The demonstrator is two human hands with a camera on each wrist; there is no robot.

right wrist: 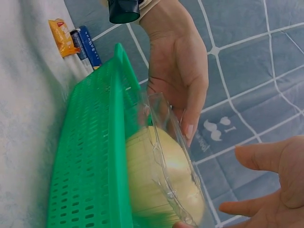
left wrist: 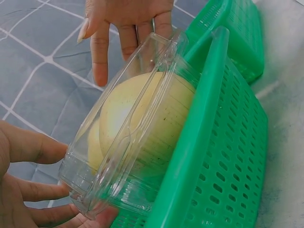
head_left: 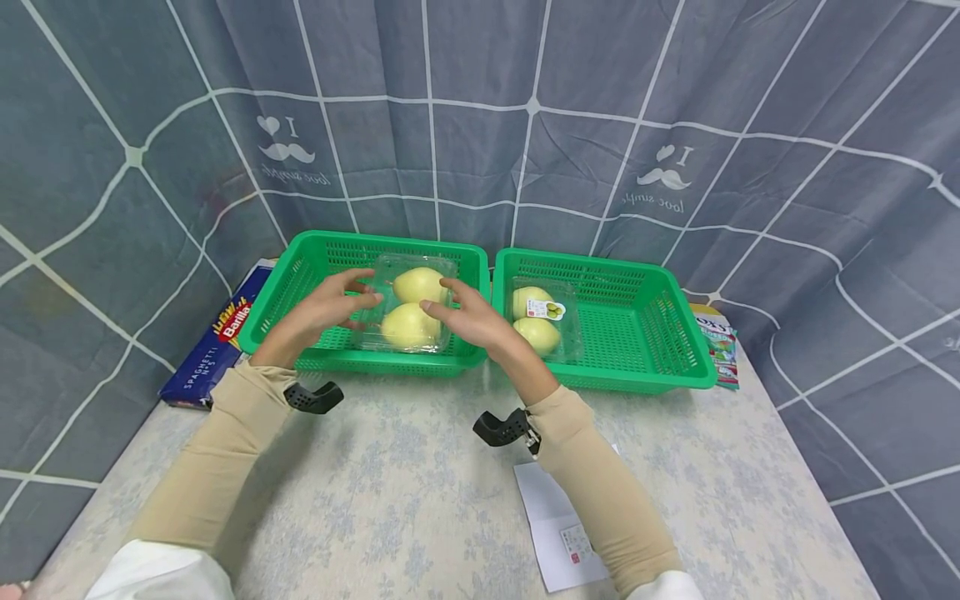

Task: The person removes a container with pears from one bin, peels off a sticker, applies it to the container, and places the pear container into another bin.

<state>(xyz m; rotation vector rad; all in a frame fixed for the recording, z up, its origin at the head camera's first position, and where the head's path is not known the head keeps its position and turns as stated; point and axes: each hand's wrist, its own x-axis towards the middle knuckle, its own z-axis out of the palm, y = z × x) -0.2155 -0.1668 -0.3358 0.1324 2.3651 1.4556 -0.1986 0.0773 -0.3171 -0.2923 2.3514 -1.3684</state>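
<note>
A clear plastic box point(head_left: 367, 332) with two yellow-green pears point(head_left: 411, 326) sits in the left green basket point(head_left: 360, 363); the left wrist view shows it tilted against the rim. My left hand point(head_left: 327, 305) is at the box's left end, its spread fingers point(left wrist: 45, 190) at the plastic and some partly hidden behind it. At the opposite end is my right hand point(head_left: 474, 315), with fingers extended and thumb above the pears. The right wrist view shows this right hand point(right wrist: 273, 183) with thumb and fingers apart; whether a lower fingertip touches the box is unclear.
The right green basket point(head_left: 615, 383) holds another clear box with two pears point(head_left: 537, 333) and a label. A blue spaghetti box point(head_left: 198, 362) lies left of the baskets, colourful packets point(head_left: 722, 350) to the right. White paper point(head_left: 551, 533) lies under my right forearm.
</note>
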